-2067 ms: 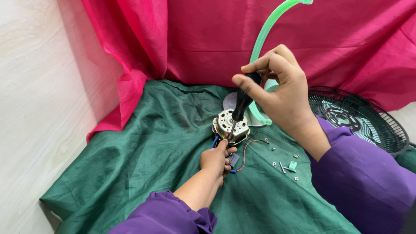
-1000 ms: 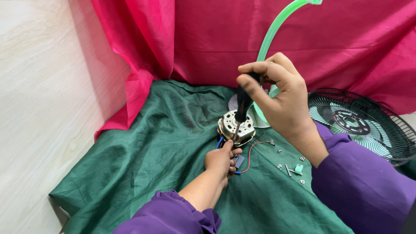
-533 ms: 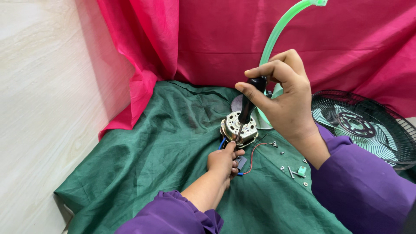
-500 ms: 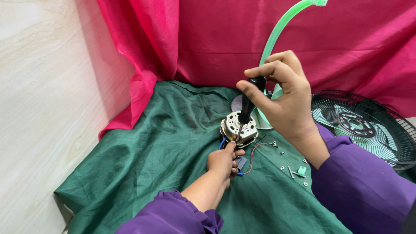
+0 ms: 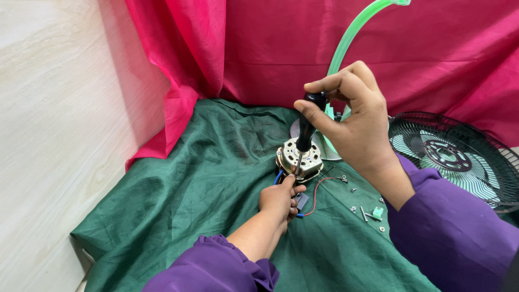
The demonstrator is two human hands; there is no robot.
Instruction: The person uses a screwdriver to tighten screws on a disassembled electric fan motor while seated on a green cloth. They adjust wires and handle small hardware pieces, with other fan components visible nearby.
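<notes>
Screwdriver (image 5: 304, 135) near-vertical, tip down on the fan motor (image 5: 299, 159) top; right hand (image 5: 354, 121) fingers wrapped on its black handle above, left hand (image 5: 280, 199) fingers pinching the motor's near lower edge on the green cloth (image 5: 205, 194).

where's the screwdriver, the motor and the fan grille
screwdriver (image 5: 306, 130), head view, black handle
motor (image 5: 290, 153), head view, metal top face
fan grille (image 5: 476, 178), head view, black wire guard
</notes>
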